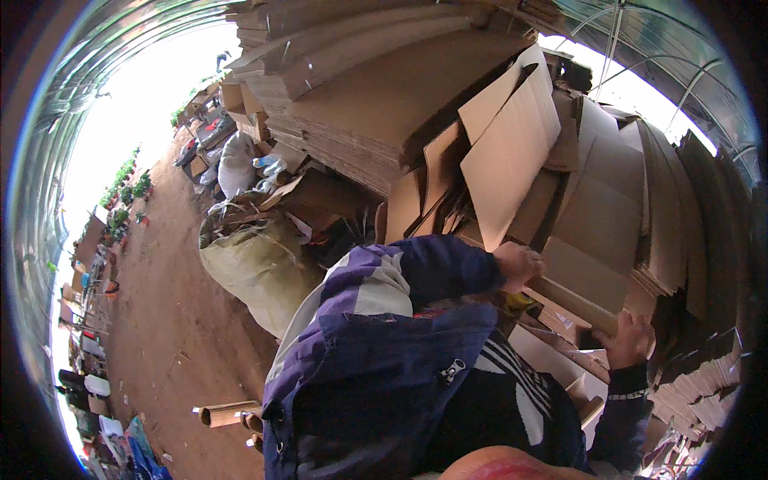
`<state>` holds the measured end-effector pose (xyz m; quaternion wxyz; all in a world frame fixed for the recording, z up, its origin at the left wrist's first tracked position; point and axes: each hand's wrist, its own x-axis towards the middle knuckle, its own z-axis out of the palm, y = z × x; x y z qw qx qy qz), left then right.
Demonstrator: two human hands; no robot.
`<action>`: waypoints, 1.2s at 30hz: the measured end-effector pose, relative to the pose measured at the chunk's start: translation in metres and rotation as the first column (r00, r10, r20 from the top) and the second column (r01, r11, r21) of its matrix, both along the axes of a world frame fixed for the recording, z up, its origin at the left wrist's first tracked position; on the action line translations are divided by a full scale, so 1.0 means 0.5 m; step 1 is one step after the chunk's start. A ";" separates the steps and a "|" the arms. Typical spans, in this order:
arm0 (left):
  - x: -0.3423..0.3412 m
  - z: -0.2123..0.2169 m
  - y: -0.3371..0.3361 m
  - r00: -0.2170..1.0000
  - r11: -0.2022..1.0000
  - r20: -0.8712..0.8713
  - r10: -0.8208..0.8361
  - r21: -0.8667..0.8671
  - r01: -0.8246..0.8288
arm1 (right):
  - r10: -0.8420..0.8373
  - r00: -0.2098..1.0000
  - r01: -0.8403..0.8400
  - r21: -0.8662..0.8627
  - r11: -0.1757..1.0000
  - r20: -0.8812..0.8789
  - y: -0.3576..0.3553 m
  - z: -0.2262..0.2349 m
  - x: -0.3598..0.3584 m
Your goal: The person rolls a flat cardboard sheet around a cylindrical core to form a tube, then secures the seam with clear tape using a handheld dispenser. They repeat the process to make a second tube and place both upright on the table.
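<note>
A brown flattened cardboard box [584, 276] leans in front of me, with a narrow fold along its near edge. My left hand [518, 266] has its fingers curled at the left end of that near edge. At the right end, my right hand [628, 340] grips the same cardboard with bent fingers. Part of each hand's grip is hidden behind the cardboard. Below the sheet, between my arms, lies an open carton [552, 352] with pale inner walls. Something yellow [518, 302] shows under my left wrist, too small to make out.
Tall stacks of flattened cardboard [360, 88] rise ahead, with more sheets [672, 216] leaning at right. A loose tilted sheet [512, 152] stands beyond my left hand. On my left sit a stuffed yellowish sack [260, 268] and a white bag [237, 164], beside a dirt floor [176, 320].
</note>
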<state>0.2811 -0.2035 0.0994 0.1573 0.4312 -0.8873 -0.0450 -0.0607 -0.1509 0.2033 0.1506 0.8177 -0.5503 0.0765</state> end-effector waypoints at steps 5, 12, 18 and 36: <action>-0.001 -0.043 -0.021 0.980 0.984 -0.159 -0.118 -0.153 0.094 | 0.029 1.000 -0.029 -0.023 0.999 -0.007 -0.003 -0.044 -0.012; -0.019 0.063 0.022 0.995 0.912 0.085 0.047 0.402 -0.077 | 0.154 0.988 -0.154 -0.282 0.947 -0.025 -0.010 -0.035 -0.027; -0.024 0.073 0.027 0.994 0.937 -0.101 -0.032 -0.348 -0.005 | 0.051 0.997 -0.054 0.043 0.998 0.061 -0.009 -0.036 -0.026; -0.049 0.052 0.046 0.990 0.898 -0.116 -0.082 0.422 0.123 | 0.262 0.964 -0.263 -0.340 0.903 -0.050 -0.016 -0.054 -0.036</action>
